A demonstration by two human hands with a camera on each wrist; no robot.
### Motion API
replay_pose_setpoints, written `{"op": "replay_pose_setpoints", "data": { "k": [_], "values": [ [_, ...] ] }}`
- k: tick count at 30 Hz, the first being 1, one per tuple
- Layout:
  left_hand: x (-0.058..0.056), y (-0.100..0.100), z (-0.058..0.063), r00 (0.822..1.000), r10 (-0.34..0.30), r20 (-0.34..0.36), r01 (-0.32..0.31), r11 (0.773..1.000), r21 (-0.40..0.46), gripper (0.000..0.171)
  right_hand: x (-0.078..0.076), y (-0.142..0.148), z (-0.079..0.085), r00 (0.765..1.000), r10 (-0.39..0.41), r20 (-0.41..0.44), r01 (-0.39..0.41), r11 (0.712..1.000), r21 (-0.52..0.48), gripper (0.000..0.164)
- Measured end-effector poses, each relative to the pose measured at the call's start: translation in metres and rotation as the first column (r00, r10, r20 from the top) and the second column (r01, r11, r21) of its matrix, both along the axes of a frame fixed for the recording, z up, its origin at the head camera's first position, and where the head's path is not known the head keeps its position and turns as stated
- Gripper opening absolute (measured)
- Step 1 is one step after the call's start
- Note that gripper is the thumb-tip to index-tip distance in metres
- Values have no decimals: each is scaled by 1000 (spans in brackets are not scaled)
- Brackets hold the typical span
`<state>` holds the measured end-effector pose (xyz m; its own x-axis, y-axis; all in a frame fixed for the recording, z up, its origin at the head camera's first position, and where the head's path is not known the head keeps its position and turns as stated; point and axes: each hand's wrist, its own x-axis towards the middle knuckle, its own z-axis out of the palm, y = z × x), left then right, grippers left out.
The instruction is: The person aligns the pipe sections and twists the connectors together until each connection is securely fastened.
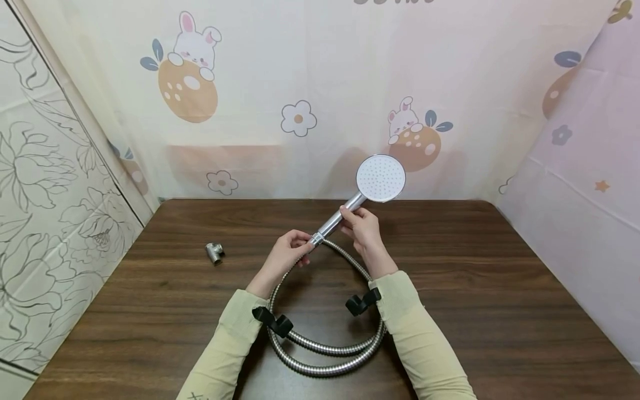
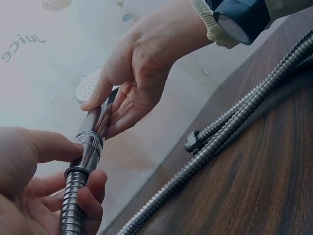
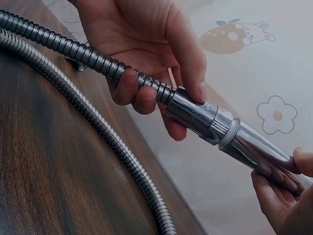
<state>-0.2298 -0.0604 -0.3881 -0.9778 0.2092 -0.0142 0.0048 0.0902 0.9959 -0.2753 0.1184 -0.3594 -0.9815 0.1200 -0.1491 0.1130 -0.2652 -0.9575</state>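
Tilted up to the right above the table is a chrome shower head (image 1: 381,178) with a round white dotted face. My right hand (image 1: 365,236) grips its handle, thumb on top. My left hand (image 1: 282,258) pinches the hose's metal connector (image 3: 190,111) between thumb and fingers, with two fingers curled under the ribbed hose. In the right wrist view the connector sits at the handle's lower end, a pale ring (image 3: 230,135) showing between them. The metal shower hose (image 1: 327,371) loops down onto the table between my forearms. Its other end fitting (image 2: 191,142) shows in the left wrist view.
A small chrome T-shaped fitting (image 1: 215,253) lies on the brown wooden table (image 1: 475,311), left of my left hand. Behind the table's far edge hangs a printed curtain (image 1: 300,66). Patterned panels stand at both sides.
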Motion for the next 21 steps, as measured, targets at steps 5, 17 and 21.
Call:
{"op": "replay_pose_setpoints", "data": {
  "k": [5, 17, 21],
  "values": [
    [-4, 1, -4, 1000, 24, 18, -24, 1000, -9, 25, 0, 1, 0, 1000, -1, 1, 1, 1000, -11, 19],
    [-1, 4, 0, 999, 13, 38, -10, 997, -70, 28, 2, 2, 1, 1000, 10, 8, -10, 1000, 1, 18],
    [0, 5, 0, 999, 11, 40, -10, 999, -31, 26, 2, 3, 1, 1000, 16, 8, -16, 1000, -3, 19]
  ]
}}
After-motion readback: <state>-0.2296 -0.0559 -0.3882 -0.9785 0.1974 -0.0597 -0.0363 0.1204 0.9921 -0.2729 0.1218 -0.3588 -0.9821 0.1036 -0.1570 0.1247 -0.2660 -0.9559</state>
